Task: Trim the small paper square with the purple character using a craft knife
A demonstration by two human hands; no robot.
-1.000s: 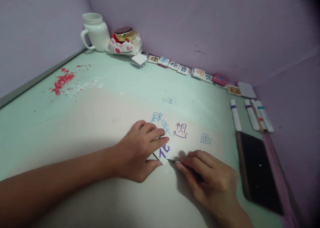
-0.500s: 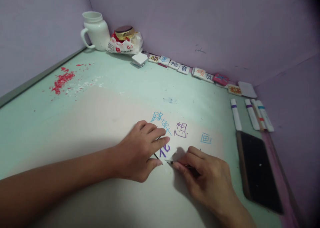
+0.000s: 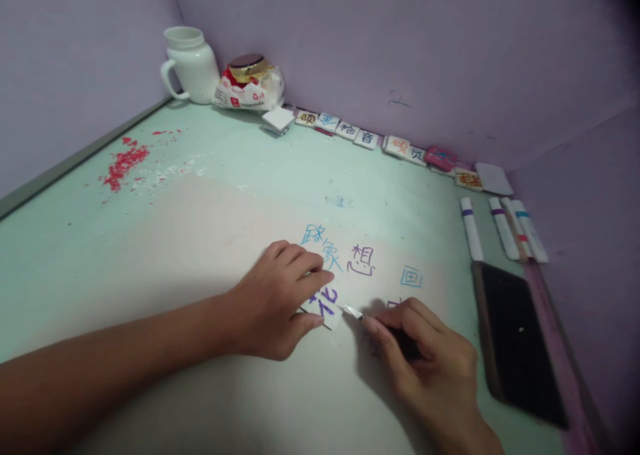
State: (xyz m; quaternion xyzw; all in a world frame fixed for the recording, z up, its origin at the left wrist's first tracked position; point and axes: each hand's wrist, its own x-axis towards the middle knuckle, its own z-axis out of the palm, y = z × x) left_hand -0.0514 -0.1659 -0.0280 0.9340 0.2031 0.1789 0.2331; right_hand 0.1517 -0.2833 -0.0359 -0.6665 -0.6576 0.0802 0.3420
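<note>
Pinching a small white tile (image 3: pixel 327 306) marked with a purple character, my left hand (image 3: pixel 277 305) has forefinger and thumb closed on the tile's left edge, pressing it flat on the pale sheet (image 3: pixel 210 242). My right hand (image 3: pixel 425 362) is curled tight around a thin blade tool (image 3: pixel 354 312), whose bright tip points up and left, just beside the tile's right edge; I cannot tell whether the tip actually touches it, since the gap is blurred. So the tile lies left of the right fingers, and the tool's long axis runs from the lower right toward the tile. The left hand is the nearer one, already on it. Further out, written characters (image 3: pixel 361 260) lie beyond the tile, a dark phone (image 3: pixel 517 342) sits right of my right hand, and markers (image 3: pixel 503 228) lie beyond that.
</note>
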